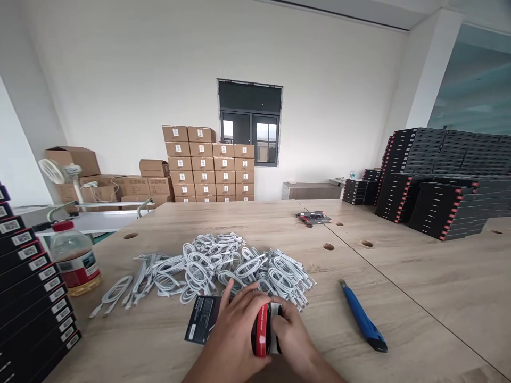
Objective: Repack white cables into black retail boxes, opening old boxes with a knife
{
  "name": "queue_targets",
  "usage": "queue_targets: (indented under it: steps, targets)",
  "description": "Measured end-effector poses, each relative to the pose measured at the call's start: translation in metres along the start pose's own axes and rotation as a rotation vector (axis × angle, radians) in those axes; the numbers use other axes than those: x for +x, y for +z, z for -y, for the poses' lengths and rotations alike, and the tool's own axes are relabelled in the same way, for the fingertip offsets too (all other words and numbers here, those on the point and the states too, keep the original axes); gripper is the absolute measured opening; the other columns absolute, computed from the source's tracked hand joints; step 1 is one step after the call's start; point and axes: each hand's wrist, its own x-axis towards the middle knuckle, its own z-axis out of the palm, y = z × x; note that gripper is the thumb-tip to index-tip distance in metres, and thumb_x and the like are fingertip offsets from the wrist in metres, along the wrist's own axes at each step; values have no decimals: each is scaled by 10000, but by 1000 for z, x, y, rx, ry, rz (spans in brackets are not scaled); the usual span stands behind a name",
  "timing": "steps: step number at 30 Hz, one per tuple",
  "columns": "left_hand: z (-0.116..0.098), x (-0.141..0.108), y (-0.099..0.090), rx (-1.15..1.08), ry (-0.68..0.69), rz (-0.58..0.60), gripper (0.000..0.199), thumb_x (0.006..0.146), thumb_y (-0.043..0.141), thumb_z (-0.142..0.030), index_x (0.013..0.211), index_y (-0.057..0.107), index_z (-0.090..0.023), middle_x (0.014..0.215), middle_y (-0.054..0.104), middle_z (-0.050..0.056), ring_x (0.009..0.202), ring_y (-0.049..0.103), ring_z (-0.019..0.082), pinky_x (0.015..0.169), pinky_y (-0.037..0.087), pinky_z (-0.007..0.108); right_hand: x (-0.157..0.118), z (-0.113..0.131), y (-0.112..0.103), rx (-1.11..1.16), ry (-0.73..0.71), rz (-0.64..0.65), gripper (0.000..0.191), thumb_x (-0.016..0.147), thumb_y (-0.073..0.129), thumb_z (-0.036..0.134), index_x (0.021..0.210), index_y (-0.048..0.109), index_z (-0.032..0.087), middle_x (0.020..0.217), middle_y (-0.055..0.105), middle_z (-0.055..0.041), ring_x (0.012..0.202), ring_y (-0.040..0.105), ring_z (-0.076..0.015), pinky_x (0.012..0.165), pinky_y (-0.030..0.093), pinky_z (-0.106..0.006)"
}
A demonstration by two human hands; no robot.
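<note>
A small black box with a red side (262,331) is between my hands at the bottom centre. My left hand (235,332) wraps round it from the left. On its right side, my right hand (289,332) has its fingers bent against the box's pale, open-looking end. A flat black printed piece (200,319) shows left of my left hand, partly covered by it. Just beyond my hands lies a heap of coiled grey-white cables (199,266). One coiled cable (115,290) lies apart at the left.
A blue cutter (362,317) lies at the right. Stacked black boxes stand at the left (35,292) and far right (435,210). A plastic jar (75,260) is at the left. Flat black-red packaging (313,217) lies farther back on the wooden table (399,330).
</note>
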Motion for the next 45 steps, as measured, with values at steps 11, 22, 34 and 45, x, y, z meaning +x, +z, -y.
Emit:
queue_targets:
  steps: [11, 22, 34, 45]
  targets:
    - [6, -4, 0, 170, -92, -235, 518, 659, 564, -42, 1113, 520, -287, 1228, 682, 23, 1201, 613, 279, 1210, 120, 602, -8, 6, -19, -607, -586, 4, 245, 828, 684, 208, 1062, 720, 273, 1402, 596, -103, 1304, 570, -282, 1075, 485, -424]
    - [1, -1, 11, 267, -18, -361, 606, 664, 587, -3, 1215, 515, -244, 1179, 708, 38, 1119, 641, 275, 1246, 104, 577, -1, -5, -12, -375, -311, 134, 343, 943, 463, 258, 1117, 759, 269, 1340, 660, -76, 1308, 560, -270, 1151, 400, -468]
    - [25, -9, -5, 264, -164, -260, 781, 665, 792, -115, 1369, 514, -305, 1246, 692, 35, 1199, 630, 303, 1224, 196, 616, 26, 10, -59, -1, -118, -324, 464, 715, 782, 630, 903, 655, 225, 1106, 704, -74, 1097, 616, -292, 949, 485, -419]
    - [12, -6, -12, 252, -256, -111, 734, 636, 812, -144, 1320, 607, -313, 1248, 700, 47, 1201, 615, 327, 1151, 313, 550, 16, 17, -63, -836, -441, -16, 157, 909, 642, 316, 819, 758, 261, 1482, 579, -102, 1451, 362, -365, 1153, 325, -669]
